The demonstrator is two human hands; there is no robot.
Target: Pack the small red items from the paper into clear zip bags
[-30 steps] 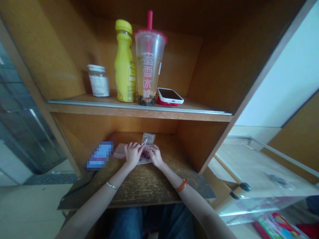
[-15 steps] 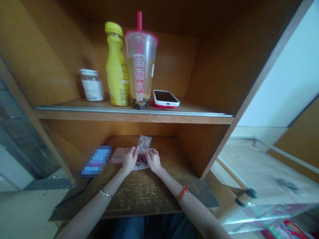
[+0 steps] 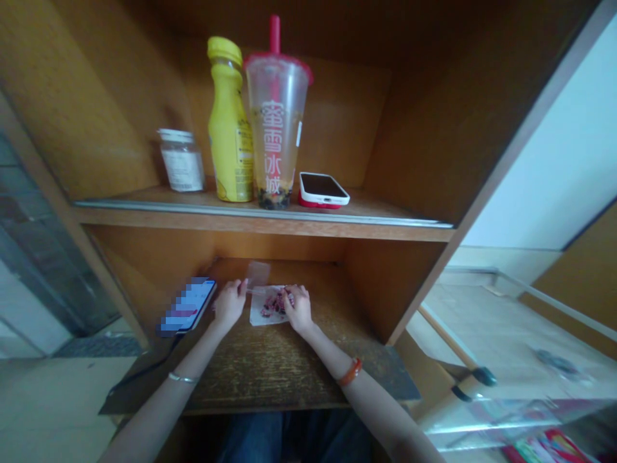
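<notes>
Red bits, too blurred to name

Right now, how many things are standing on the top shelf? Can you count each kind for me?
Small glass jars: 1
Yellow plastic bottles: 1
Plastic bubble tea cups with a red straw: 1
Smartphones in a red case: 1
Total: 4

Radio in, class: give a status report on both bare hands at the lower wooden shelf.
Left hand pinching thin clear plastic bag. Right hand on dark red pieces atop white paper sheet. Flat phone with blurred screen beside left hand.
</notes>
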